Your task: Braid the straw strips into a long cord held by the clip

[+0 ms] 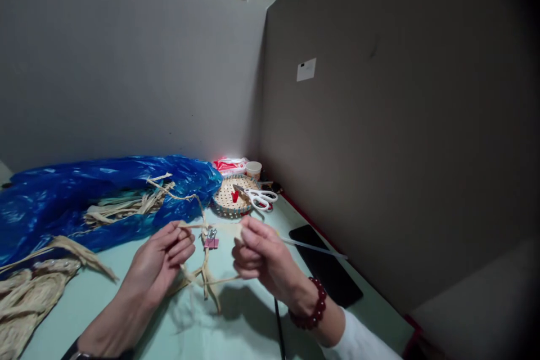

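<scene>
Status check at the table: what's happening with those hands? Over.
Left hand and right hand: pinching pale strands. Pink binder clip on strands, between hands. White-handled scissors on woven basket beyond, clear of both hands.

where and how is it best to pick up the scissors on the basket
Probably by the white handles, coming from the right: the scissors lie with their loops pointing right, seemingly out past the rim of the basket, so fingers should reach them easily. The blades point left, over the basket, so that end is better avoided.
</scene>
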The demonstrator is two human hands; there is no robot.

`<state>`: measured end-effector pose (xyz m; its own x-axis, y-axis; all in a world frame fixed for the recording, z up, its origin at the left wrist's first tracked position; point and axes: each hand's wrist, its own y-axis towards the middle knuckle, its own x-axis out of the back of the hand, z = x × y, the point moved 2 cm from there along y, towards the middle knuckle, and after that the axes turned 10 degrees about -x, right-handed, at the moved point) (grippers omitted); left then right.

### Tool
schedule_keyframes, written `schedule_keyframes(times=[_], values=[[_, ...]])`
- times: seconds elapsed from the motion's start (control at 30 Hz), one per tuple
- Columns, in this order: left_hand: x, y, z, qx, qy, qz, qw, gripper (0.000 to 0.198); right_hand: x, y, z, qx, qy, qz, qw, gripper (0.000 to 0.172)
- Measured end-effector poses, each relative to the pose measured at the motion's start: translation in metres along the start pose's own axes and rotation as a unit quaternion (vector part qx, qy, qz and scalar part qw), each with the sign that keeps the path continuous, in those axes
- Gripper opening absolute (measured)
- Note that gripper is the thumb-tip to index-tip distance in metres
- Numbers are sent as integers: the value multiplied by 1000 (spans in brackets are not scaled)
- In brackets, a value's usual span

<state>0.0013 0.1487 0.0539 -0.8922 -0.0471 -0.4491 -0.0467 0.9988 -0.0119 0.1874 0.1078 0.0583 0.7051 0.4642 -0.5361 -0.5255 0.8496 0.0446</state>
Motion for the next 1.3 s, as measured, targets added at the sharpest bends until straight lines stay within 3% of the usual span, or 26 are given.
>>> schedule_keyframes(times=[0.13, 0.23, 0.33, 0.4, 0.53, 0.57, 0.73, 0.83, 0.97, 1.03, 1.07, 1.1, 1.13, 1.17, 1.23, 1.3], values=[[17, 9, -14, -12, -43, -29, 999, 34, 8, -22, 47, 121, -15, -127, 984, 28], [29, 13, -20, -20, -47, -45, 998, 32, 13, -41, 85, 224, -53, -215, 949, 22], [29, 11, -22, -26, -43, -31, 998, 25, 19, -46, 111, 272, -170, -273, 907, 18], [22, 7, -22, -22, -35, -8, 999, 19, 28, -40, 119, 258, -303, -308, 864, 18], [9, -4, -17, 2, -10, 46, 999, 20, 55, -12, 119, 181, -612, -324, 698, 29], [7, -7, -16, 7, 0, 62, 998, 22, 63, -4, 115, 162, -647, -313, 677, 30], [-1, -13, -9, 36, 57, 146, 987, 33, 100, 26, 90, 105, -704, -269, 649, 27], [-3, -13, -6, 54, 72, 161, 983, 35, 107, 31, 82, 101, -712, -269, 640, 15], [-6, -13, -1, 56, 122, 179, 975, 36, 84, 25, 75, 116, -698, -268, 654, 25], [-9, -16, 4, 51, 160, 197, 966, 37, 60, 20, 64, 114, -674, -232, 692, 30], [-11, -17, 6, 48, 181, 211, 959, 38, 46, 18, 56, 105, -653, -197, 723, 33], [-14, -20, 9, 43, 204, 230, 951, 38, 33, 17, 46, 89, -568, -138, 807, 34], [-17, -22, 12, 40, 226, 251, 941, 39, 21, 16, 36, 62, -485, -88, 868, 33], [-19, -25, 15, 36, 243, 270, 931, 40, 12, 15, 27, 56, -414, -72, 906, 28], [-21, -27, 19, 33, 265, 292, 918, 41, 5, 13, 14, 60, -323, -98, 939, 23], [-19, -26, 18, 36, 278, 300, 912, 41, 10, 8, 7, 58, -285, -148, 945, 23]])
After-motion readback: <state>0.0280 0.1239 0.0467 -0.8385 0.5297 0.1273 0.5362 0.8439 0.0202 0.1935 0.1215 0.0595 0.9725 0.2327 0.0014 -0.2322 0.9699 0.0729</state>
